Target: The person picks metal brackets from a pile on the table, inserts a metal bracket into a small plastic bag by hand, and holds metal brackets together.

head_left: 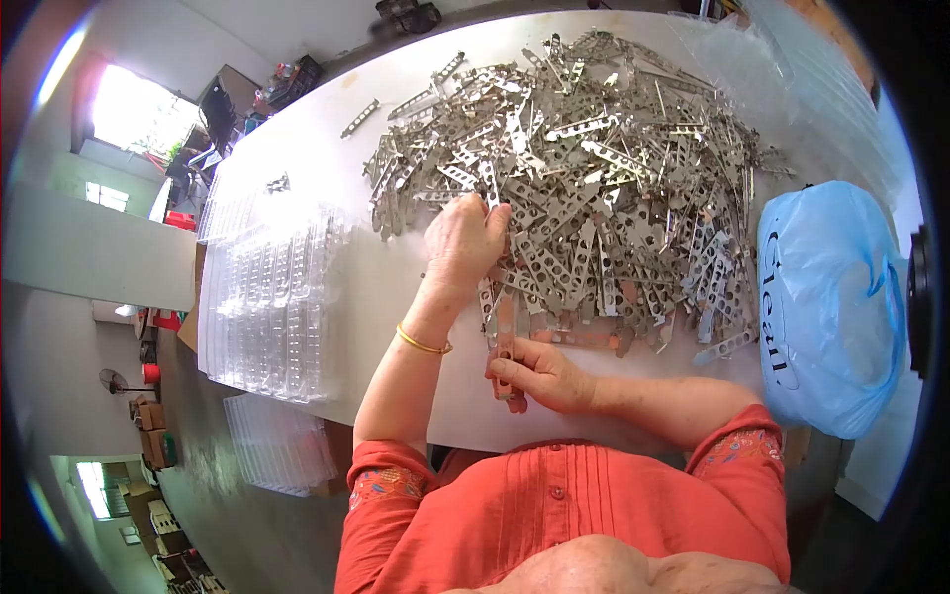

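Note:
A big heap of flat perforated metal strips (623, 168) covers the middle and far side of the white table (396, 287). At the heap's near left edge, my left hand (463, 243), with a gold-coloured bangle on the wrist, is closed with its thumb against its curled fingers. A metal strip stands out just beyond those fingertips, and it looks pinched there. Closer to my body, my right hand (549, 376) grips a perforated metal strip (506, 332) between thumb and fingers, its long side pointing away from me. Whether more strips lie behind it is hidden.
Stacked clear plastic trays (272, 307) stand on the table's left, with more clear trays (282, 445) lower down beside it. A blue plastic bag (826, 307) sits at the right edge. Clear plastic sheeting (792, 89) lies at the far right.

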`<state>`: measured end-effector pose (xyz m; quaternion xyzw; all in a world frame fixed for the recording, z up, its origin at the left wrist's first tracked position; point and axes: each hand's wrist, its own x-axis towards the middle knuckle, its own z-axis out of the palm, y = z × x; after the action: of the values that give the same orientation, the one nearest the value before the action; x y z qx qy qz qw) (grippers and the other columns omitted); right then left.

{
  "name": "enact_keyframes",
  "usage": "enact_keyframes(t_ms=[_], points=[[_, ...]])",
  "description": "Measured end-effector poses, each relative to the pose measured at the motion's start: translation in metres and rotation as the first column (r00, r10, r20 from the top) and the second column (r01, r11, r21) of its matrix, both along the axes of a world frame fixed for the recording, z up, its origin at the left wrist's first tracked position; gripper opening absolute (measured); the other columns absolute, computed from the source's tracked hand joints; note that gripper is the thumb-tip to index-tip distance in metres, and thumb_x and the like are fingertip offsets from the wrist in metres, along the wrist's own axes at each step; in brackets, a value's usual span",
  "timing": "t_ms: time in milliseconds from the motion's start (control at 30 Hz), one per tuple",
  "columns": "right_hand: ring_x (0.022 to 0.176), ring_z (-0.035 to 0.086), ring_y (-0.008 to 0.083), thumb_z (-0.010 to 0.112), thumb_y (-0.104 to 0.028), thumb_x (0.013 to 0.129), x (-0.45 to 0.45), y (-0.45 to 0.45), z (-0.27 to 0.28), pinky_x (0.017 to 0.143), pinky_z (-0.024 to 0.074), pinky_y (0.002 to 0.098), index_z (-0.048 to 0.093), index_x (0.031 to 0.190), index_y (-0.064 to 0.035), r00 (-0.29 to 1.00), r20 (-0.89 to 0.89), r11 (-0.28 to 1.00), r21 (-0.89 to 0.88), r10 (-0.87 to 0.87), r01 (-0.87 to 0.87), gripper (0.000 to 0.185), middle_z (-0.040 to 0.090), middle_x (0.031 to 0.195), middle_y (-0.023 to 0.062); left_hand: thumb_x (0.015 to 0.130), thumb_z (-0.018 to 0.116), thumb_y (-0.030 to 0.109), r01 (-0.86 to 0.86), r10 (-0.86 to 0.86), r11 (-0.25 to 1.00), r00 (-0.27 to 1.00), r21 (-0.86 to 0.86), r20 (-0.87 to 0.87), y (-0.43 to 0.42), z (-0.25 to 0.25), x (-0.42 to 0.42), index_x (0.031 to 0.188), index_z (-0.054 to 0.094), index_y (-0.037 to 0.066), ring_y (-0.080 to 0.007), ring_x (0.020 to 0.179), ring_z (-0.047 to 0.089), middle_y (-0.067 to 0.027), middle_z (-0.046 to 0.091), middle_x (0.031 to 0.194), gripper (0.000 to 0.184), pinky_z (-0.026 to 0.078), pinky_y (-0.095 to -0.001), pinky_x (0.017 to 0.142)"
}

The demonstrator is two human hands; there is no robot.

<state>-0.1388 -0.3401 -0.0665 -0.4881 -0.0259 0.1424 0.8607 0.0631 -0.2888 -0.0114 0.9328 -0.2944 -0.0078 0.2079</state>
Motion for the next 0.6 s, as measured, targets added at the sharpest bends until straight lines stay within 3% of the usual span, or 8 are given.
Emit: enact_keyframes(t_ms=[33, 167, 467, 600], points=[[0.060, 0.060, 0.0112, 0.051, -0.026, 0.107, 0.000, 0.000, -0.001, 0.054, 0.0503, 0.0254, 0.056, 0.103, -0.0037, 1.000, 0.015, 1.000, 0.000, 0.003, -0.003, 0.023, 0.059, 0.078, 0.0026, 0.091, 0.067, 0.043, 0.002, -0.002, 1.000, 0.995, 0.000, 0.096, -0.003, -0.008, 0.001, 0.086, 0.069, -0.001, -0.0390, 0.081, 0.068, -0.0210, 0.070, 0.086, 0.044, 0.052, -0.0470, 0.076], [0.061, 0.060, 0.0119, 0.051, -0.026, 0.107, 0.001, -0.001, 0.005, 0.055, 0.0504, 0.0262, 0.055, 0.102, -0.0030, 1.000, 0.011, 1.000, -0.011, 0.019, -0.019, 0.023, 0.059, 0.078, 0.0034, 0.089, 0.067, 0.045, -0.060, 0.060, 0.998, 0.998, 0.004, 0.037, -0.014, -0.007, 0.002, 0.082, 0.067, -0.003, -0.0424, 0.084, 0.069, -0.0248, 0.070, 0.085, 0.048, 0.053, -0.0492, 0.078], [0.062, 0.060, 0.0136, 0.052, -0.022, 0.107, 0.003, -0.001, 0.006, 0.057, 0.0515, 0.0282, 0.057, 0.104, -0.0013, 0.999, -0.042, 0.999, -0.020, 0.034, -0.035, 0.022, 0.059, 0.080, 0.0045, 0.087, 0.057, 0.028, -0.044, 0.044, 0.999, 0.999, -0.024, 0.008, -0.008, -0.006, 0.013, 0.076, 0.066, -0.006, -0.0445, 0.080, 0.069, -0.0285, 0.067, 0.078, 0.037, 0.054, -0.0510, 0.076], [0.061, 0.060, 0.0134, 0.051, -0.022, 0.107, 0.002, -0.002, 0.005, 0.057, 0.0520, 0.0278, 0.057, 0.104, -0.0019, 1.000, -0.017, 0.999, -0.051, 0.019, -0.020, 0.021, 0.060, 0.080, 0.0052, 0.091, 0.055, 0.018, -0.011, 0.019, 0.994, 0.997, -0.104, 0.073, 0.003, -0.007, 0.010, 0.085, 0.065, -0.005, -0.0436, 0.078, 0.067, -0.0261, 0.066, 0.078, 0.025, 0.053, -0.0508, 0.074]])
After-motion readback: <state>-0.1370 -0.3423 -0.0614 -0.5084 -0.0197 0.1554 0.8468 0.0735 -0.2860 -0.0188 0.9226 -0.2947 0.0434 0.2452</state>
